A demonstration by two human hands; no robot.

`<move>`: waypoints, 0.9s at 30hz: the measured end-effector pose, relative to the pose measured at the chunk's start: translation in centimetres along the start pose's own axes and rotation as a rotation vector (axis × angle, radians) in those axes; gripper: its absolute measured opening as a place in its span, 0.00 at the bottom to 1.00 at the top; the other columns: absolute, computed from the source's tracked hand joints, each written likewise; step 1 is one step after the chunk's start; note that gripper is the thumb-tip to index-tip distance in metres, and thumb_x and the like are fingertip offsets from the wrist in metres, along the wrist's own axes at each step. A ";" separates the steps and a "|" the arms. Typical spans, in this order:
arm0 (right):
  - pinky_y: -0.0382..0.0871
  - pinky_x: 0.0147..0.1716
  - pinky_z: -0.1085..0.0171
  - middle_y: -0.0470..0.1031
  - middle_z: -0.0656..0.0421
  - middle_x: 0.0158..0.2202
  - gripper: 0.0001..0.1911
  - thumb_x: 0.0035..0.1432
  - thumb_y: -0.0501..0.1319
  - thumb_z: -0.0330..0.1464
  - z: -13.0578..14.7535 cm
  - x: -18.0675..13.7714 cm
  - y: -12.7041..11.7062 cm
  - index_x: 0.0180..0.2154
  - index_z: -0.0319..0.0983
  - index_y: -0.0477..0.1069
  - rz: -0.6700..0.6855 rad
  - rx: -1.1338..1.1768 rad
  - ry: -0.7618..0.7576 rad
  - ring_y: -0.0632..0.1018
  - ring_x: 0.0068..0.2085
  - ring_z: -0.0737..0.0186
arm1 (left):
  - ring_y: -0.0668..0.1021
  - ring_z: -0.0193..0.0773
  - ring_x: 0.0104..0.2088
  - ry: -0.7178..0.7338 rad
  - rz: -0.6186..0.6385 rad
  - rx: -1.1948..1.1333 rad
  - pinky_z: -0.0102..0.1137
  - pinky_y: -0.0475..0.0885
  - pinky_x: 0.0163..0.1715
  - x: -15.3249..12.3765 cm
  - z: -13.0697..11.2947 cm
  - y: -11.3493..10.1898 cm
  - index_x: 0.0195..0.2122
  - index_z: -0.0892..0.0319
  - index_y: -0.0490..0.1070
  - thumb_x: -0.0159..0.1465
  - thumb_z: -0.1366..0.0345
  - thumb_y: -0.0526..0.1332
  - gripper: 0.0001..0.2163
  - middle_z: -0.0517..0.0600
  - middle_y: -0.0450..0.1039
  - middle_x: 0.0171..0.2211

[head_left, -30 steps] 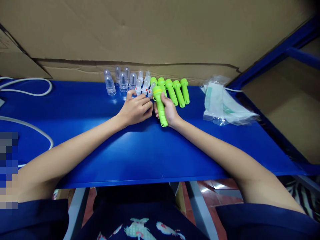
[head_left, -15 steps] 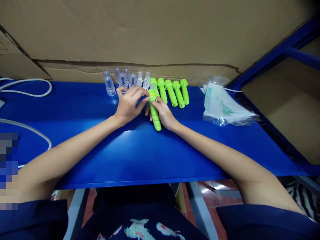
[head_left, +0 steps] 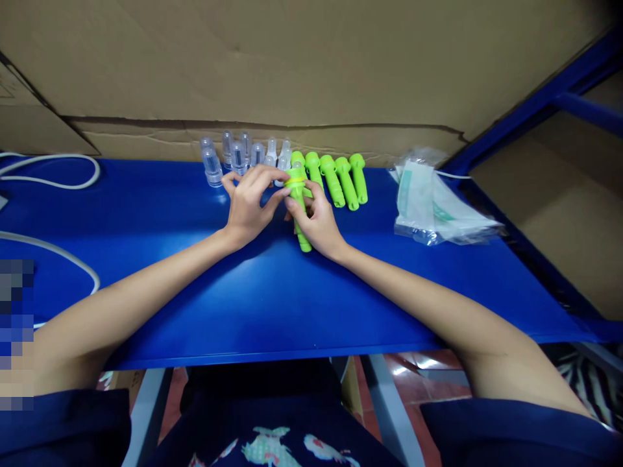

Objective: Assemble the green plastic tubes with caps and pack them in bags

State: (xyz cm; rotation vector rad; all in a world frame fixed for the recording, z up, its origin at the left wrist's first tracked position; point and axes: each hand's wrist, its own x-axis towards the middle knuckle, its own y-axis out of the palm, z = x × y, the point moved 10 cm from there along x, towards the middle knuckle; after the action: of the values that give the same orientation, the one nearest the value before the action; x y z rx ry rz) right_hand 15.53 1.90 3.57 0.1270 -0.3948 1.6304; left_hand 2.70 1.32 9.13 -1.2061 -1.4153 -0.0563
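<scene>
My right hand [head_left: 318, 220] is wrapped round a lime-green plastic torch body [head_left: 298, 206], held nearly upright over the blue table [head_left: 272, 292]. My left hand [head_left: 248, 201] pinches the top end of that same green body with fingertips. Whether a small part sits under those fingertips is hidden. Just behind lie several more green bodies [head_left: 341, 180] in a row. Left of them stand several clear plastic caps [head_left: 233, 157], some small white pieces among them.
A stack of clear plastic bags [head_left: 433, 204] lies at the right of the table. White cables [head_left: 53, 178] run along the left side. A cardboard wall [head_left: 292, 65] stands behind the table. A blue metal frame [head_left: 559, 97] rises at right.
My left hand has risen from the table near the clear caps to the top of the green body. My right hand has tipped the body more upright and nearer the caps.
</scene>
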 end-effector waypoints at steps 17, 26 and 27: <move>0.80 0.34 0.55 0.78 0.58 0.37 0.37 0.64 0.64 0.56 -0.7 0.1 -0.1 0.62 0.46 0.50 0.021 -0.046 -0.126 0.82 0.32 0.57 | 0.81 0.39 0.37 -0.093 0.003 -0.144 0.41 0.58 0.49 0.1 0.6 -0.1 0.41 0.55 0.77 0.71 0.44 0.58 0.20 0.48 0.84 0.41; 0.78 0.30 0.59 0.75 0.60 0.36 0.29 0.67 0.63 0.53 0.9 -0.2 -0.2 0.56 0.48 0.53 0.005 -0.040 -0.196 0.80 0.31 0.60 | 0.80 0.40 0.38 -0.063 -0.023 -0.138 0.41 0.58 0.47 0.0 0.3 -0.2 0.41 0.55 0.78 0.72 0.44 0.57 0.19 0.49 0.84 0.39; 0.77 0.29 0.60 0.75 0.61 0.35 0.28 0.67 0.62 0.53 1.0 -0.2 -0.1 0.56 0.48 0.53 0.011 -0.042 -0.198 0.80 0.31 0.60 | 0.80 0.40 0.38 -0.061 -0.025 -0.139 0.41 0.58 0.47 0.0 0.2 -0.2 0.42 0.54 0.78 0.72 0.45 0.58 0.19 0.49 0.83 0.38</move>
State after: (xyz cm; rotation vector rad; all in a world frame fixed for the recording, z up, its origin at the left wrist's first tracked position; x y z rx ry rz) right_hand 15.51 1.37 4.42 0.2558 -0.5820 1.6245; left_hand 2.41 1.39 9.21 -1.3133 -1.4999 -0.1385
